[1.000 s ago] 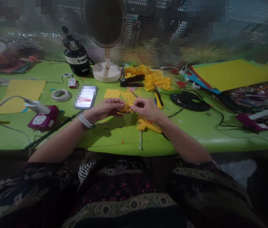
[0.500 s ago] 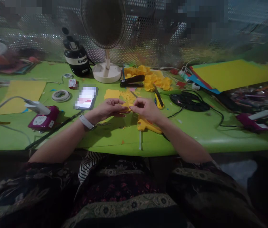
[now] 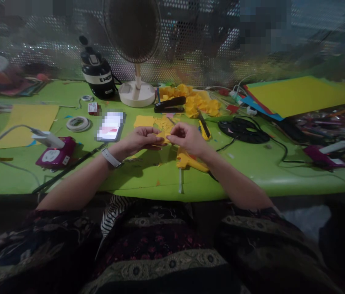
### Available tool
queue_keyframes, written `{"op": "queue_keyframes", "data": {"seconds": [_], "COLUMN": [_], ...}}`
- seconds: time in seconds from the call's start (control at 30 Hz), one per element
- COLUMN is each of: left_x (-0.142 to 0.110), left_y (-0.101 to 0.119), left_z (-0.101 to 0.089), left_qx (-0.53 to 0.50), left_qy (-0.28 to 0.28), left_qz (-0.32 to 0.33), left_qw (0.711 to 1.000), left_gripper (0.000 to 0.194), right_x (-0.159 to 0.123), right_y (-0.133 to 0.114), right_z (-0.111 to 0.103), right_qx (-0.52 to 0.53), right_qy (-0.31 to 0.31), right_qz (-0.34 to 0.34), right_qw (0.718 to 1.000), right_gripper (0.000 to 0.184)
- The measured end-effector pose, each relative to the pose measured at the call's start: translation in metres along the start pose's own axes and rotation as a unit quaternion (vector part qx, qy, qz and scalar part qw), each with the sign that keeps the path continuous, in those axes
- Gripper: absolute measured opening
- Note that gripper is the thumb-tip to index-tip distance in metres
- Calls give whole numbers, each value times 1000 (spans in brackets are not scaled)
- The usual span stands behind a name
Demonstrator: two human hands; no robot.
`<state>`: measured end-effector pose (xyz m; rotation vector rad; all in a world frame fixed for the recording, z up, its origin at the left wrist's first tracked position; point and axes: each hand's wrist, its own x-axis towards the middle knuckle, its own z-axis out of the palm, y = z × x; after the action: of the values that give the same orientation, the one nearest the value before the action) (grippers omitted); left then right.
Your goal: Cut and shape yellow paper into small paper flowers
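Observation:
Over the green table, my left hand (image 3: 144, 139) pinches a small piece of yellow paper (image 3: 164, 136) between thumb and fingers. My right hand (image 3: 185, 139) has thumb and fingertips closed on the paper's right edge. The piece's exact shape is partly hidden by my fingers. Just beneath my right hand lies a yellow glue gun (image 3: 192, 162), its clear glue stick (image 3: 181, 181) pointing at the front edge. Behind my hands are yellow paper scraps (image 3: 164, 122) and a yellow sheet (image 3: 144, 121). A yellow utility knife (image 3: 204, 127) lies right of my right hand.
A black stapler (image 3: 170, 105) and crumpled yellow paper flowers (image 3: 204, 104) lie at the back. A fan (image 3: 137, 96), dark bottle (image 3: 100, 81), phone (image 3: 110, 126) and tape roll (image 3: 78, 123) stand or lie leftward. Rightward are a black cable reel (image 3: 242, 131) and coloured sheets (image 3: 303, 96).
The fingers of my right hand have shifted slightly up on the yellow paper, and its fold looks flatter. My left hand has hardly moved.

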<state>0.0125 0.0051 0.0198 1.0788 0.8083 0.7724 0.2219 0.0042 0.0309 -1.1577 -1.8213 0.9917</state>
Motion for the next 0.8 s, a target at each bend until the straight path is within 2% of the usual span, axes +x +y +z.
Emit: {"op": "queue_keyframes", "data": {"seconds": [0.1,0.23,0.37,0.6,0.8], "left_x": [0,1,2,1,2], "left_y": [-1,-2,-2,1,2], "left_z": [0,0,0,-1,-2], "left_qx": [-5,-1,10,83,79], "left_qy": [3,12,20,10,15], "left_qz": [5,9,14,-5,-9], "left_qw": [1000,1000,1000,996,997], "left_gripper": [22,28,33,22,22], "right_x": [2,3,1,0,5], "right_y": [0,-1,-3,-3,-3], "right_z": [-3,-5,-4,-3,-10], "right_qx": [21,-9,23,42,77], "right_qy": [4,-67,-84,-80,-125], "right_qz": [33,56,64,66,92], "right_qw": [999,996,994,994,985], "right_gripper": [36,36,38,37,33]}}
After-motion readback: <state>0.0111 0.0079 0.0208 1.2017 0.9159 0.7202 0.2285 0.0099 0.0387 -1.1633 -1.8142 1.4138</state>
